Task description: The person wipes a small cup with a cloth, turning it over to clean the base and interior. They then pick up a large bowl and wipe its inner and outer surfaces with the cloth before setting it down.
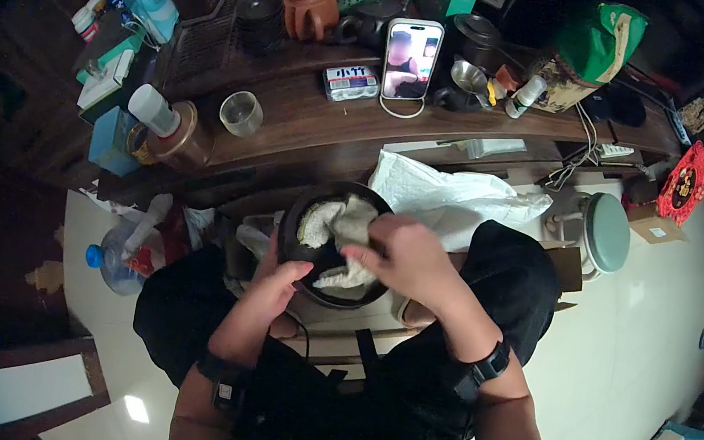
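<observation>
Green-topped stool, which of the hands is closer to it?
Right. The right hand grips pale cloth on the stool side of the dark container; the left hand holds its opposite side, farther away.

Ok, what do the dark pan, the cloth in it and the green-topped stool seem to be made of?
The dark pan looks like metal with a dark coating, judging by its thin rim, though that is uncertain. The cloth seems a matt fabric: it bunches in soft folds. The green-topped stool is probably smooth plastic, from its even colour, but painted metal is possible.
</observation>
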The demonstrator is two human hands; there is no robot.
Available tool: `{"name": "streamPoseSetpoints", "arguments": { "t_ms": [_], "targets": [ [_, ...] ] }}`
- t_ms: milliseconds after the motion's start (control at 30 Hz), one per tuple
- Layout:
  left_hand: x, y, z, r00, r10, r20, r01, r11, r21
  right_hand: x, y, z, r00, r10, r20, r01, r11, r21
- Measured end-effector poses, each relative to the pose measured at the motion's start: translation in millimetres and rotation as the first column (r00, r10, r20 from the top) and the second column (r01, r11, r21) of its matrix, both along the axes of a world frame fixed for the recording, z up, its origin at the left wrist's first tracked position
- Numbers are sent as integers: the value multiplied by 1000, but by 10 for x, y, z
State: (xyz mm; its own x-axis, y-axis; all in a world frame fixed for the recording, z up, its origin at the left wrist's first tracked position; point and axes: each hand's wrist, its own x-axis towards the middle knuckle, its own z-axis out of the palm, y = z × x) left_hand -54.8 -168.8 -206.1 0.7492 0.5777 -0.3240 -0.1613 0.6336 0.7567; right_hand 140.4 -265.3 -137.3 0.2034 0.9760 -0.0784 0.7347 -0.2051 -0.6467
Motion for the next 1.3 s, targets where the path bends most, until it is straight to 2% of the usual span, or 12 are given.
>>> {"name": "streamPoseSetpoints", "arguments": {
  "t_ms": [67,167,200,300,400,533,667,800,900,933,1067,1300],
  "targets": [
    [14,10,20,1000,19,1,-19,999,31,-7,-5,-44,980,-191,-49,198,953,229],
    [56,10,80,1000,8,8,-9,996,88,-82,42,-146,998,23,-55,2,914,405],
    [84,-28,165,1000,4,-19,-2,994,113,-109,18,-224,995,102,11,-101,952,288],
    [101,-91,124,996,-52,-69,66,972,226,-220,81,-457,996,-93,14,93,995,43],
    [113,-123,9,990,-97,-100,126,930,344,-206,141,-590,973,-152,-173,180,970,164],
    [110,-69,29,988,-120,-92,144,932,332,-183,256,-645,886,81,-456,144,887,438],
    [51,-3,154,965,-241,-100,260,918,299,-119,266,-568,657,349,-668,-110,921,374],
    [26,29,244,973,-228,-32,230,961,152,-106,207,-423,760,634,-140,-589,764,264],
    [28,58,313,987,-156,-50,160,983,90,-86,158,-381,756,649,86,-654,754,63],
    [9,84,298,989,-132,-67,140,982,124,-29,100,-443,782,594,186,-594,802,-64],
    [1,135,290,991,-65,-117,77,992,102,50,106,-395,889,357,286,-407,903,138],
    [41,99,198,992,-92,-88,93,996,13,-79,125,-144,894,150,-422,50,903,427]
  ]
}}
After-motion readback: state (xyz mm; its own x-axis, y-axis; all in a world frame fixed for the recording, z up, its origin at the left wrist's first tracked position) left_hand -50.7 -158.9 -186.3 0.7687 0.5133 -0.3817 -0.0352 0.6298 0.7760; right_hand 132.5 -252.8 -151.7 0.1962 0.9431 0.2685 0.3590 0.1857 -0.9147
